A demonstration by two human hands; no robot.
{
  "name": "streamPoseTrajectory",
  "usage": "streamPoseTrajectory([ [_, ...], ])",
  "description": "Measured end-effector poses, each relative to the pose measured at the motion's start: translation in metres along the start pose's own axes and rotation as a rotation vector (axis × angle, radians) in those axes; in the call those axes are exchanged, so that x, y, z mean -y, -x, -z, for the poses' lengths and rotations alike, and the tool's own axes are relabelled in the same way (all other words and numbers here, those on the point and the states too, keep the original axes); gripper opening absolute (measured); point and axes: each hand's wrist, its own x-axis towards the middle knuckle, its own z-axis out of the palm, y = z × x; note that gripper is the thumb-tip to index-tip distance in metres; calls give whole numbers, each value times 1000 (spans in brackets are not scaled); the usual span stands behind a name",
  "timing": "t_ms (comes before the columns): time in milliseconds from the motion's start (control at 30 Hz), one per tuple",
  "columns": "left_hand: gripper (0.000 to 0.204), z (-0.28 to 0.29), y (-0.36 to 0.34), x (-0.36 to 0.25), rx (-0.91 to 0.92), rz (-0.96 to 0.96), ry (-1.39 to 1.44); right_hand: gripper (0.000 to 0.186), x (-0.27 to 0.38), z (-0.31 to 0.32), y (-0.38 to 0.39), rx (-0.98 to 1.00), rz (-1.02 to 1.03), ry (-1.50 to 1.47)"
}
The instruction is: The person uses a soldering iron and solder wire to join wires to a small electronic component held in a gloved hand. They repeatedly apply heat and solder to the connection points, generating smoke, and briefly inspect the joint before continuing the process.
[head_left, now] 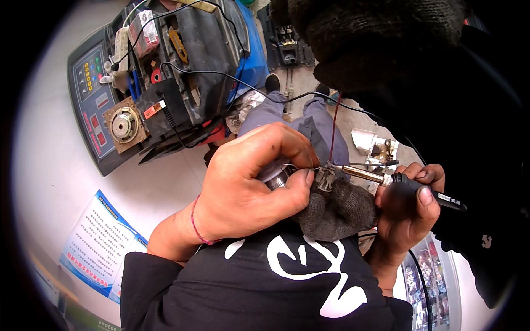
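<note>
My left hand (254,182) pinches a thin solder wire (316,168) between thumb and forefinger, and its spool (276,176) shows behind the fingers. In my right hand (407,226) is a soldering iron (406,190) with a black handle, its metal tip pointing left. That tip meets or nearly meets a small blackened metal part (326,179) where the solder ends; exact contact is too small to tell. A dark red wire (334,127) runs up from the same spot. Another person's dark knitted glove (339,212) is around the part from below.
A second dark glove (381,38) and black sleeve fill the upper right. At upper left stands a machine with a button panel (91,83), carrying a speaker (124,125) and a small box (144,33). A black cable (248,87) crosses above my hands. A printed sheet (102,243) lies lower left.
</note>
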Motion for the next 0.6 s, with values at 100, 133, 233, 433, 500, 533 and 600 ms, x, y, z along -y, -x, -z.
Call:
streamPoseTrajectory([
  [100, 15, 0, -1, 0, -1, -12, -9, 35, 0, 2, -1, 2, -3, 10],
  [133, 15, 0, -1, 1, -1, -15, -10, 35, 0, 2, 0, 2, -7, 10],
  [233, 15, 0, -1, 2, 2, -16, -15, 36, 0, 2, -1, -1, -9, 10],
  [433, 15, 1, -4, -2, 19, -12, -34, 36, 1, -1, -2, -28, -11, 0],
  [500, 15, 2, -4, -1, 28, -21, -26, 35, 1, -1, -1, -31, -13, -8],
  [533, 15, 1, -5, -1, 26, -23, -20, 35, 1, 0, -1, -32, -13, -9],
  [600, 15, 0, -5, 1, 23, -28, -7, 35, 1, 1, -2, -28, -8, -7],
])
